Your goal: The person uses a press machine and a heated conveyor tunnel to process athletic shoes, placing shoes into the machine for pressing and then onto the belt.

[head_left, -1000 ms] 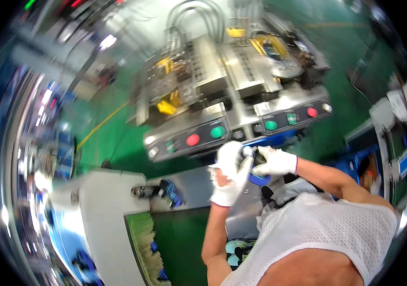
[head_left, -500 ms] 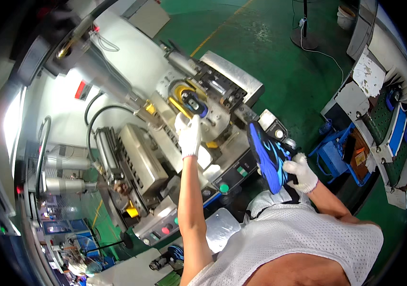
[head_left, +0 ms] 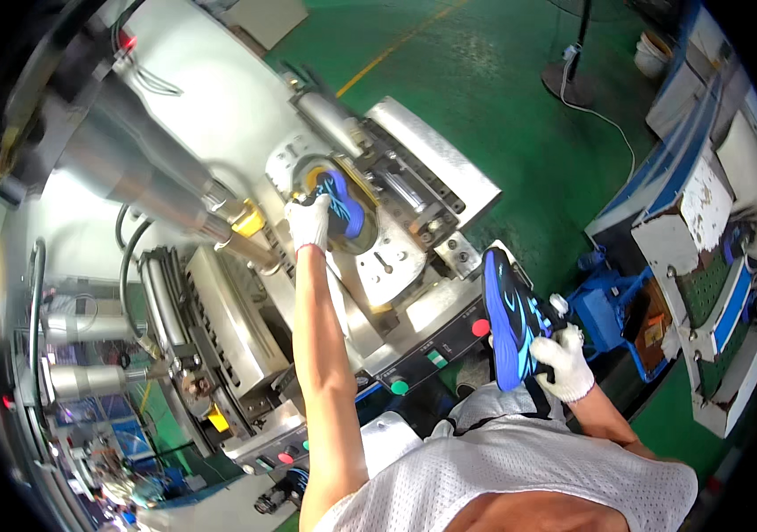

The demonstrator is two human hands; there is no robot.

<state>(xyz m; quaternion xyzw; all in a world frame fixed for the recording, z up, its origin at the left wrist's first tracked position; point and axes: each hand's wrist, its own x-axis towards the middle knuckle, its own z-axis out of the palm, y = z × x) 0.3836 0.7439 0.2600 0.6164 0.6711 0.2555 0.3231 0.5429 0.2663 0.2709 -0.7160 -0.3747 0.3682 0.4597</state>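
My left hand [head_left: 308,223], in a white glove, is closed on a blue and black shoe [head_left: 346,208] at the machine's round seat [head_left: 362,244]. That shoe is tipped on its side, its purple-blue sole turned to the right; my fingers are partly hidden against its upper. Nearer my body, my gloved right hand [head_left: 565,362] grips a second blue and black shoe [head_left: 509,324]. It hangs apart from the machine, toe pointing away from me and its sole facing left.
A metal press [head_left: 392,266] fills the middle, with cylinders [head_left: 144,151] above on the left and a second station [head_left: 228,310] beside it. Push buttons [head_left: 480,327] line its front. To the right stand a blue crate [head_left: 613,306] and a rack [head_left: 706,310] with shoes.
My left hand has gone from the seat's near edge onto the shoe, which has tipped from upright to its side. My right hand still holds the other shoe. The whole view has shifted slightly.
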